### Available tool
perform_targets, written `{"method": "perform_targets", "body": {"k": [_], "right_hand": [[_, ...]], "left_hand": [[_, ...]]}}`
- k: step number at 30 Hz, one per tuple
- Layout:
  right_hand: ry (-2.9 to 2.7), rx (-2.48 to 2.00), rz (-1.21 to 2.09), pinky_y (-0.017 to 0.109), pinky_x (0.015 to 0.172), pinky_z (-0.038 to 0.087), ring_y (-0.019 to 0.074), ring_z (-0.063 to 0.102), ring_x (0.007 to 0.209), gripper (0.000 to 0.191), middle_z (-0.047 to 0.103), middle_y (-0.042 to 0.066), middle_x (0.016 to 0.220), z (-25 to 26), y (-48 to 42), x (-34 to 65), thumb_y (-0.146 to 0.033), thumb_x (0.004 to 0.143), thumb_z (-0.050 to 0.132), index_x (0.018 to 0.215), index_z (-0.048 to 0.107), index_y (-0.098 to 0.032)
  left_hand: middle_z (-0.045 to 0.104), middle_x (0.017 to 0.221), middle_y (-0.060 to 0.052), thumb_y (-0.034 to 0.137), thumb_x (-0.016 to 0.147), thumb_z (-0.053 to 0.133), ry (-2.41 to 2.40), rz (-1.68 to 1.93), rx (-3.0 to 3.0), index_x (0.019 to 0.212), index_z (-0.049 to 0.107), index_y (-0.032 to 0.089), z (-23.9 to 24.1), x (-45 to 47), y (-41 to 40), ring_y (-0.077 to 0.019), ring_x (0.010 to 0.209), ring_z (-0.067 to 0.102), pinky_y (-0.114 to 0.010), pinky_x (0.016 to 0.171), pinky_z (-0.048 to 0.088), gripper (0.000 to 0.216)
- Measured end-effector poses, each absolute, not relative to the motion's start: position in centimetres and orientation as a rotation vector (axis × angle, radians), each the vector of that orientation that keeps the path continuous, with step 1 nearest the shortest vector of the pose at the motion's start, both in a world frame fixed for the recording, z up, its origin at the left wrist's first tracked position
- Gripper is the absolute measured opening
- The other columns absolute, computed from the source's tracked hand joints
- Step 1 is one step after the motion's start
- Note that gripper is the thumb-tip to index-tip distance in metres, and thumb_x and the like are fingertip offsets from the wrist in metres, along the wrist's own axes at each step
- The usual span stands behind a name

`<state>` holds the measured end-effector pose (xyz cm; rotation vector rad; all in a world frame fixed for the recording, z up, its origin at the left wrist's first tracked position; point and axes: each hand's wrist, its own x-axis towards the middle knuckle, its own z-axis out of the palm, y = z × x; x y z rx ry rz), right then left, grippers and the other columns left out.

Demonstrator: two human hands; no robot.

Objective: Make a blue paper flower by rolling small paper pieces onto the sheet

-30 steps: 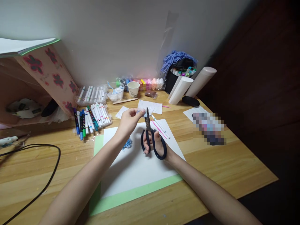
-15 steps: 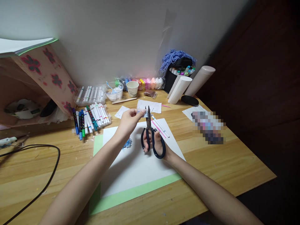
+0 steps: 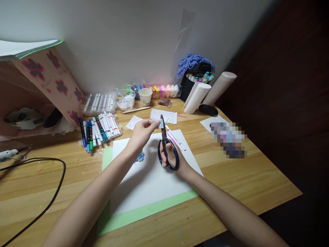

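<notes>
Between its thumb and fingers my left hand (image 3: 143, 132) pinches a small pale blue-and-white piece of paper (image 3: 159, 124). My right hand (image 3: 172, 155) grips black-handled scissors (image 3: 163, 133) with the blades pointing up and away from me. The blades have come together at the right part of the paper piece; I cannot tell whether they cut through. Below the hands lies a large white sheet (image 3: 154, 185) on a green one (image 3: 144, 218). A small heap of blue bits (image 3: 140, 157) rests on the white sheet, beside my left wrist.
Left of the sheets are several markers (image 3: 96, 132). Behind stand a plastic bowl (image 3: 125, 103), a paper cup (image 3: 145, 96) and a wooden stick (image 3: 136, 110). White tubes (image 3: 197, 98) and a black pen holder (image 3: 190, 84) occupy the back right. A black cable (image 3: 63, 178) curves at left.
The scissors have gone from open to shut as the handles drew together in my right hand. My left hand stays almost in place with the paper piece.
</notes>
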<state>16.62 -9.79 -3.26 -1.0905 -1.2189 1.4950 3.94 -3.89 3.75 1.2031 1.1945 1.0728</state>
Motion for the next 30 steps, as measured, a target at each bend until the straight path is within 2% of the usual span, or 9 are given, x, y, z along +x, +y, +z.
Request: {"method": "perform_targets", "body": {"k": [4, 8, 12, 15, 21, 30], "right_hand": [[-1.182, -1.096, 1.495, 0.019, 0.03, 0.036, 0.0079, 0.042, 0.028, 0.068, 0.042, -0.008, 0.039, -3.4, -9.5, 16.7, -0.087, 0.061, 0.042, 0.071, 0.046, -0.02], [-1.087, -1.063, 1.541, 0.02, 0.033, 0.038, 0.0079, 0.043, 0.029, 0.071, 0.042, -0.009, 0.04, -3.3, -9.6, 16.6, -0.09, 0.06, 0.036, 0.072, 0.044, -0.02], [-1.091, -1.035, 1.661, 0.025, 0.044, 0.047, 0.0101, 0.05, 0.037, 0.076, 0.047, -0.007, 0.046, -3.0, -10.0, 16.3, -0.092, 0.059, 0.028, 0.077, 0.045, -0.02], [-1.178, -1.019, 1.706, 0.028, 0.049, 0.049, 0.0116, 0.053, 0.042, 0.079, 0.05, -0.005, 0.052, -3.0, -10.5, 16.0, -0.092, 0.059, 0.025, 0.081, 0.046, -0.019], [-1.286, -0.989, 1.68, 0.026, 0.049, 0.046, 0.0114, 0.052, 0.045, 0.076, 0.05, -0.004, 0.055, -3.2, -10.9, 15.8, -0.09, 0.064, 0.025, 0.083, 0.046, -0.019], [-1.345, -1.018, 1.614, 0.023, 0.044, 0.039, 0.0102, 0.049, 0.044, 0.076, 0.047, -0.004, 0.055, -3.0, -10.8, 15.9, -0.088, 0.068, 0.024, 0.083, 0.05, -0.017]], "left_hand": [[0.056, 0.061, 0.0, 0.047, 0.059, 0.075, 1.198, 1.074, 1.186, 0.064, 0.064, 0.015, 3.9, 3.8, -3.7, -0.0122, 0.061, 0.045, -0.026, 0.063, 0.034, 0.034], [0.061, 0.068, -0.002, 0.048, 0.057, 0.076, 1.228, 1.12, 1.185, 0.066, 0.065, 0.015, 4.2, 3.7, -3.6, -0.013, 0.065, 0.049, -0.026, 0.064, 0.036, 0.036], [0.063, 0.069, -0.002, 0.045, 0.062, 0.074, 1.267, 1.204, 1.172, 0.067, 0.064, 0.015, 4.1, 3.5, -3.5, -0.0134, 0.067, 0.052, -0.025, 0.065, 0.038, 0.032], [0.065, 0.072, -0.003, 0.041, 0.068, 0.07, 1.315, 1.284, 1.181, 0.072, 0.065, 0.014, 3.8, 3.4, -3.5, -0.014, 0.07, 0.056, -0.025, 0.066, 0.04, 0.027], [0.068, 0.079, -0.005, 0.037, 0.073, 0.067, 1.32, 1.374, 1.275, 0.077, 0.065, 0.013, 2.9, 3.7, -3.7, -0.0147, 0.074, 0.06, -0.026, 0.072, 0.045, 0.024], [0.067, 0.079, -0.004, 0.036, 0.075, 0.066, 1.341, 1.333, 1.363, 0.079, 0.062, 0.015, 2.5, 4.2, -4.1, -0.0143, 0.073, 0.06, -0.025, 0.069, 0.045, 0.022]]}}
